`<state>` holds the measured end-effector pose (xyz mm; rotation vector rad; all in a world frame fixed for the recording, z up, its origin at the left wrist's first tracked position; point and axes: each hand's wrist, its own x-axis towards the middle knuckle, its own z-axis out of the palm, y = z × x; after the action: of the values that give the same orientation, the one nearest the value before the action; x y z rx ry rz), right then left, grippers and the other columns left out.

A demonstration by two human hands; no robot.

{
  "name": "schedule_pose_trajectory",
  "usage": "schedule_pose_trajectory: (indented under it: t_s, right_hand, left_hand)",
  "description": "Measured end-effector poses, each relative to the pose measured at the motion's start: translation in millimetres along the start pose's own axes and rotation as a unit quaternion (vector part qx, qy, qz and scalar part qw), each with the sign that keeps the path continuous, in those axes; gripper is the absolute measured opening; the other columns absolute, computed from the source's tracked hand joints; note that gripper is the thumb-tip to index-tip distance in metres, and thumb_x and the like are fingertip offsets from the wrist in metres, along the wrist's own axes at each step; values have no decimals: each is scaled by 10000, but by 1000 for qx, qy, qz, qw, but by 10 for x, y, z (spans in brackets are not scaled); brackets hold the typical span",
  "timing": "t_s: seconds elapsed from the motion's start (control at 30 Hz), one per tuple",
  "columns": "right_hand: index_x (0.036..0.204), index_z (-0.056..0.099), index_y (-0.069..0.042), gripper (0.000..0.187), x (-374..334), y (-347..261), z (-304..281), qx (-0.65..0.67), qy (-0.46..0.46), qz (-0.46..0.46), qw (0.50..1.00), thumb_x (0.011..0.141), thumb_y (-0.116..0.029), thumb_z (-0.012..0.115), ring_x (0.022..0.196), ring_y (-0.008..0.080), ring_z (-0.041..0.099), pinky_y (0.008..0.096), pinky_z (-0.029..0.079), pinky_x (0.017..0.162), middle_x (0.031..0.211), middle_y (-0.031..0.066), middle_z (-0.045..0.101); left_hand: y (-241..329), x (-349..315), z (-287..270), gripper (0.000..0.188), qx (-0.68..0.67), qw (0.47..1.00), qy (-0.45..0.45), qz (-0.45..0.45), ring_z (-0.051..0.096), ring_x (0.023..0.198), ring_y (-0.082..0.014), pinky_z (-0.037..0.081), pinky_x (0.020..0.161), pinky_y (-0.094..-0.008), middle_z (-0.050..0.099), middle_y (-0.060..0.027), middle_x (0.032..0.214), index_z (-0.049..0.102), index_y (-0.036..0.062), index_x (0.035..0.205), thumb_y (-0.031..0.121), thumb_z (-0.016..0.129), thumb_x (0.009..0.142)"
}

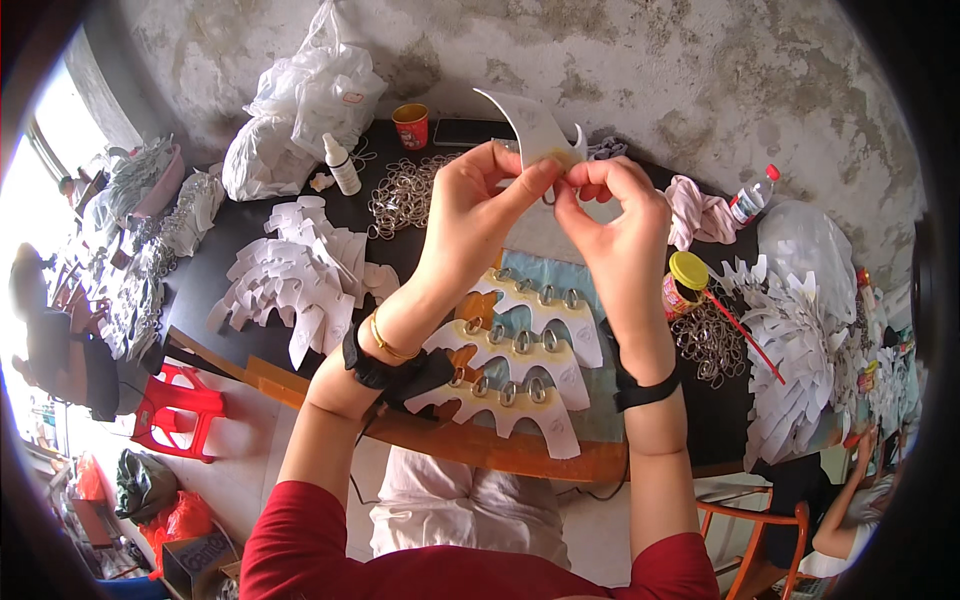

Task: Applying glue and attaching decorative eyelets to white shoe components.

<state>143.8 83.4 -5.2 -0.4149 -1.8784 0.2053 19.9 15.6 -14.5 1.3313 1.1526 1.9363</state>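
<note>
Above the work area, my left hand (480, 200) pinches a curved white sheet piece (535, 130) with a yellowish patch along its lower edge. My right hand (618, 205) has thumb and forefinger closed at that same edge; a small bit of metal shows between the hands, too small to name surely. Below them three scalloped white pieces (557, 432) lie in rows on a blue-green mat (600, 425). Oval metal rings (536, 389) stand along their yellowish bands. A heap of loose rings (400, 200) sits left of my hands, beside a pile of white cut pieces (300, 265).
A white squeeze bottle (342, 165), red cup (411, 127) and bulging plastic bag (310, 110) stand at the back left. Rightward are a yellow-lidded jar (686, 280), red stick (745, 335), pink cloth (697, 212), capped bottle (755, 195), more rings (712, 350) and white pieces (790, 360).
</note>
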Motion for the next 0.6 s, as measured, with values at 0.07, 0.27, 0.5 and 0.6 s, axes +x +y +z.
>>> schedule_pose_trajectory:
  t_s: [0.07,0.27,0.5,0.6]
  right_hand:
    - [717,581,-24,152,15,54,-21,128,-67,95,985,659,-65,716,606,137,517,264,416,611,656,33,569]
    - [754,614,10,106,87,4,-138,234,-29,155,959,714,-55,688,598,87,493,228,412,599,688,40,605]
    - [730,603,-58,116,10,-27,-2,48,-7,-15,999,674,-61,704,651,191,546,325,406,633,676,25,570]
    - [733,584,-70,154,-9,-32,3,18,-13,-18,1000,652,-70,715,697,200,533,344,389,655,687,8,553]
  left_hand:
    - [-44,8,-36,124,51,999,-5,4,545,717,-42,429,636,-195,622,-27,818,553,9,823,118,598,861]
    - [-32,40,-56,149,50,999,11,20,544,735,-49,442,682,-190,617,-36,815,523,4,789,112,591,866]
    - [-68,9,4,152,-34,998,42,39,567,752,-70,457,693,-207,628,-67,820,520,-5,771,93,596,858]
    - [-72,-12,32,147,-29,997,45,53,568,757,-69,452,681,-201,627,-65,821,521,-5,769,85,602,852]
